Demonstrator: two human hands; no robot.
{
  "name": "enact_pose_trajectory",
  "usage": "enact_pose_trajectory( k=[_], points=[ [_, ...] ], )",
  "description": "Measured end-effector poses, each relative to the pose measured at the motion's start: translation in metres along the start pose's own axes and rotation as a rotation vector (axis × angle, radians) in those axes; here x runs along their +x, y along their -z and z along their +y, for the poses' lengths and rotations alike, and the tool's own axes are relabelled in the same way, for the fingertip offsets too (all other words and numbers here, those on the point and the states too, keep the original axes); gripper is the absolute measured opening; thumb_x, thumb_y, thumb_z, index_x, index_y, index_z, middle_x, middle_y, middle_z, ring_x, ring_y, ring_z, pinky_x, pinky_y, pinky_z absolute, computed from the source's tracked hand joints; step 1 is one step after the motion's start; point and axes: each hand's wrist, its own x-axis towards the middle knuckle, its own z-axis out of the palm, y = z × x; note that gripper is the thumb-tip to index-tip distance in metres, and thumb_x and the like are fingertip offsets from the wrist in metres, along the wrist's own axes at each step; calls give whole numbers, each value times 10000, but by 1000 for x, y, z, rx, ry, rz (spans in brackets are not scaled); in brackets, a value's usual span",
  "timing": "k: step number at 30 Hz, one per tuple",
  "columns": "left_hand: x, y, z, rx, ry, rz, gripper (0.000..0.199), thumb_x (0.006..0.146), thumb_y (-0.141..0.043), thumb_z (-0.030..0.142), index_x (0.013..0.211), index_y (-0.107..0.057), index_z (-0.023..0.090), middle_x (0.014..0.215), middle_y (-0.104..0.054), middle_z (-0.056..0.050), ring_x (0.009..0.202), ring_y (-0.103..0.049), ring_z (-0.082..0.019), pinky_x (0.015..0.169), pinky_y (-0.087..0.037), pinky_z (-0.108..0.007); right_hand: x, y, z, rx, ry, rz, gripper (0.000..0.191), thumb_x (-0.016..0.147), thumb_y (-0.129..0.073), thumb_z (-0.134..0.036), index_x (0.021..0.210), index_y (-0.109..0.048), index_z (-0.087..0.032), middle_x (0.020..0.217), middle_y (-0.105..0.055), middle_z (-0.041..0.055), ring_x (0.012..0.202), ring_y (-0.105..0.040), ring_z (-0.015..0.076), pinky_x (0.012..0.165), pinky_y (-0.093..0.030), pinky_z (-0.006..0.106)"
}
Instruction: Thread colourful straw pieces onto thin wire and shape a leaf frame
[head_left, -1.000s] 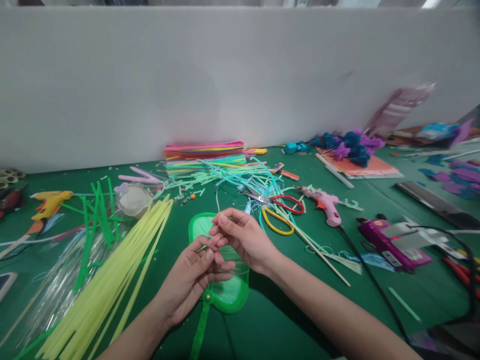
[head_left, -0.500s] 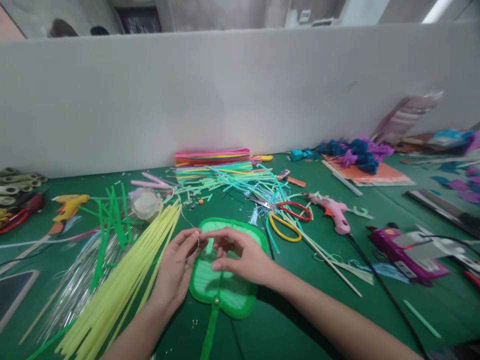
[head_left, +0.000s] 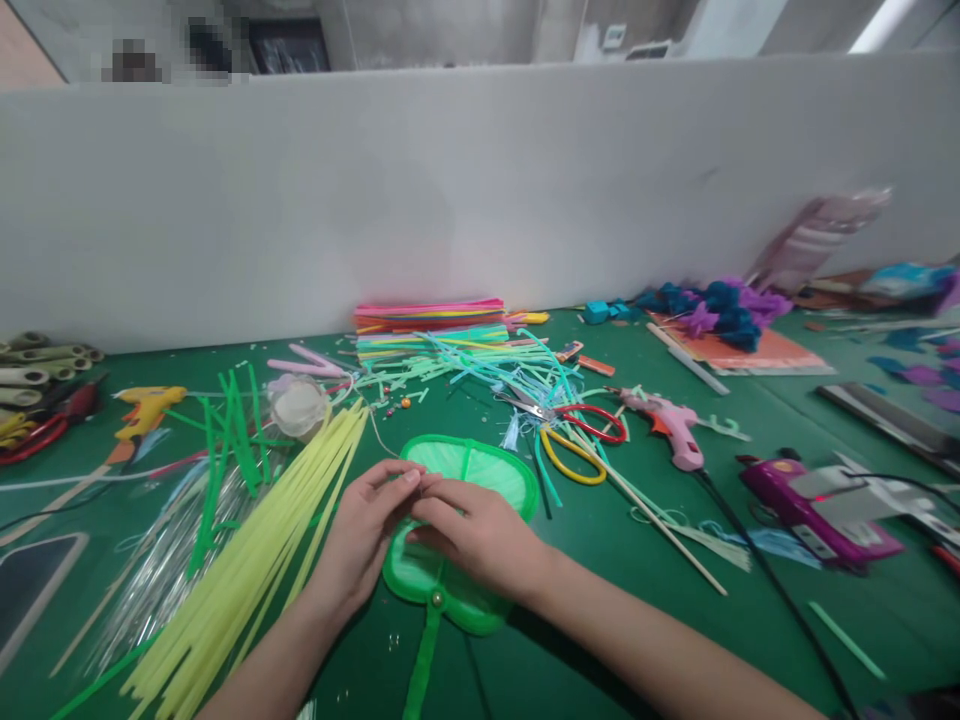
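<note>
In the head view, both hands meet above a green leaf-shaped fan lying on the green bench, its handle pointing to the near side and a small pearly bead where handle and frame join. The left hand is closed to a pinch, thumb against forefinger, on a thin pale thread that trails off to the far left. The right hand is curled, its fingertips touching or almost touching the left's; whether it too grips the thread cannot be told. Left of the hands lies a bundle of yellow strips. To the far right are scissors with one red and one yellow handle, and, farther right, a pink glue gun. Colourful stems are stacked at the far edge.
</note>
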Motion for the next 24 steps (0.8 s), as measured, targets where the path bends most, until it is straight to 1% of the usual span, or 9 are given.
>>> enact_pose_trajectory(
  k=[3, 6, 9, 12, 15, 17, 19, 22, 24],
  points=[
    [3, 3, 1, 22, -13, 8, 316, 678, -873, 319, 852, -671, 150, 775, -761, -46, 735, -718, -155, 681, -538, -213, -2, -4, 2, -160, 33, 7, 161, 996, -490, -257, 927, -615, -183, 949, -705, 101, 835, -644, 192, 676, -491, 278],
    [4, 5, 2, 42, -36, 21, 315, 685, -869, 336, 842, -666, 153, 756, -760, -49, 723, -712, -156, 717, -541, -235, -5, -5, 0, -158, 56, 35, 213, 1014, -454, -279, 881, -592, -188, 821, -679, 78, 731, -611, 178, 610, -438, 272],
    [2, 6, 6, 89, -82, 13, 301, 703, -854, 347, 843, -664, 160, 733, -745, -36, 695, -696, -150, 709, -531, -235, -4, 3, -5, 59, -87, 112, 188, 975, -539, -356, 868, -579, -207, 778, -658, 44, 703, -595, 163, 634, -441, 273],
    [-2, 8, 9, 210, -169, -59, 246, 786, -784, 371, 866, -669, 169, 708, -716, -19, 670, -672, -146, 682, -511, -229, 5, 17, -5, 405, -428, 271, 219, 916, -621, -429, 901, -591, -213, 823, -670, 31, 723, -611, 150, 664, -469, 268],
    [-8, 7, 10, 430, -247, -152, 194, 846, -717, 367, 864, -676, 179, 721, -718, -32, 671, -673, -171, 690, -508, -256, 14, 32, 0, 779, -636, 278, 306, 889, -636, -482, 1020, -648, -206, 932, -715, 47, 764, -630, 146, 655, -474, 261],
    [-11, 4, 9, 576, -258, -217, 159, 860, -693, 346, 849, -680, 187, 732, -728, -44, 688, -685, -195, 698, -508, -274, 18, 39, 3, 954, -661, 209, 362, 869, -661, -485, 1095, -674, -203, 976, -738, 51, 776, -638, 139, 665, -476, 260],
    [-14, 0, 6, 685, -268, -279, 124, 871, -669, 319, 838, -688, 201, 726, -725, -39, 686, -684, -204, 703, -497, -278, 20, 44, 4, 1028, -664, 182, 347, 848, -699, -455, 1089, -699, -205, 946, -749, 39, 777, -643, 131, 685, -480, 259],
    [-17, -3, 2, 830, -347, -315, 100, 875, -647, 269, 810, -707, 222, 720, -711, -23, 689, -661, -193, 706, -457, -260, 20, 47, 3, 1037, -660, 223, 260, 799, -765, -398, 973, -738, -206, 850, -734, 12, 764, -637, 121, 703, -483, 252],
    [-17, -3, -1, 905, -391, -328, 107, 879, -637, 249, 808, -716, 234, 719, -703, -16, 694, -647, -187, 695, -434, -247, 20, 49, 3, 1025, -647, 265, 224, 784, -782, -380, 924, -751, -208, 807, -717, 2, 703, -608, 105, 661, -471, 240]
  ],
)
